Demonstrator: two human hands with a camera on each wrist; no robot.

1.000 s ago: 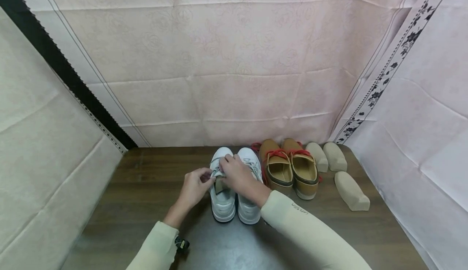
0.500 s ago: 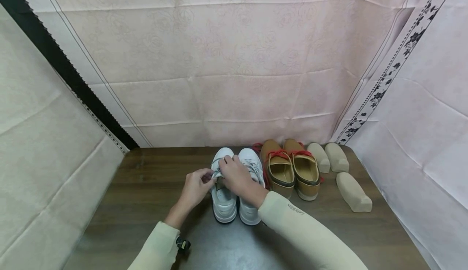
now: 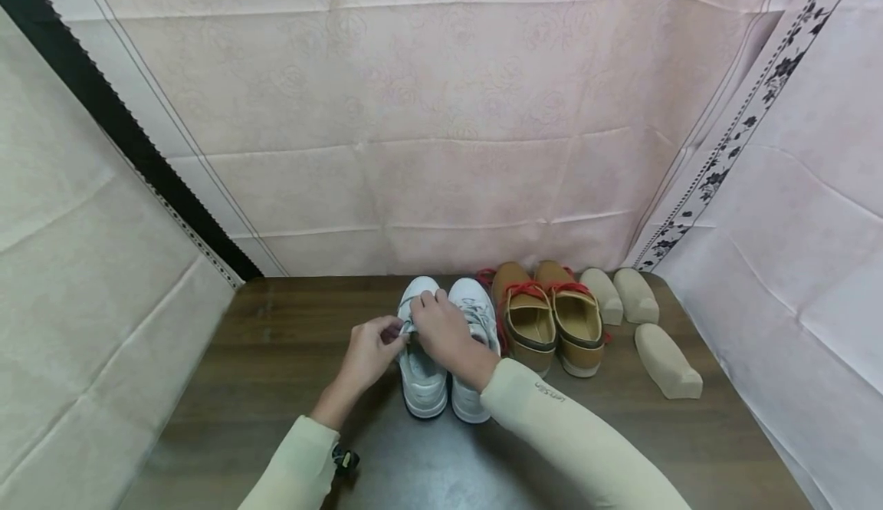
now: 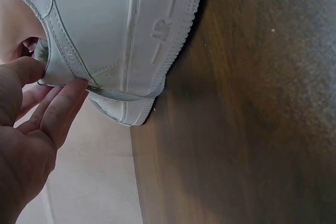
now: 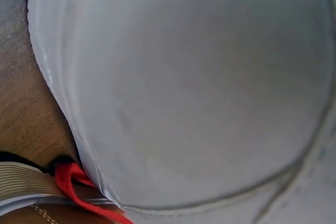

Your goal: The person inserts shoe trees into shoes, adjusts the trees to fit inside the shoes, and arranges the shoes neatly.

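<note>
A pair of white sneakers stands with toes toward the far wall. My left hand point(image 3: 369, 353) is at the left white sneaker point(image 3: 422, 387). In the left wrist view, the thumb and fingers of my left hand point(image 4: 31, 114) pinch the edge of its lacing flap, beside a flat white shoelace point(image 4: 121, 96). My right hand point(image 3: 448, 333) reaches over the right white sneaker point(image 3: 471, 405), its bent fingers at the left sneaker's tongue and laces; the fingertips are mostly hidden. The right wrist view is filled by the right sneaker's white side point(image 5: 184, 87).
Just right of the sneakers stand two tan shoes point(image 3: 582, 353) with red laces point(image 3: 527, 290). Farther right lie several beige shoe-shaped blocks point(image 3: 665, 360). The brown wooden surface point(image 3: 276, 387) meets cloth-covered walls point(image 3: 441, 111) at the back and sides.
My right hand has shifted slightly forward and covers more of the left sneaker's opening, where the tongue showed before. The left hand is nearly still. Both sneakers remain in place.
</note>
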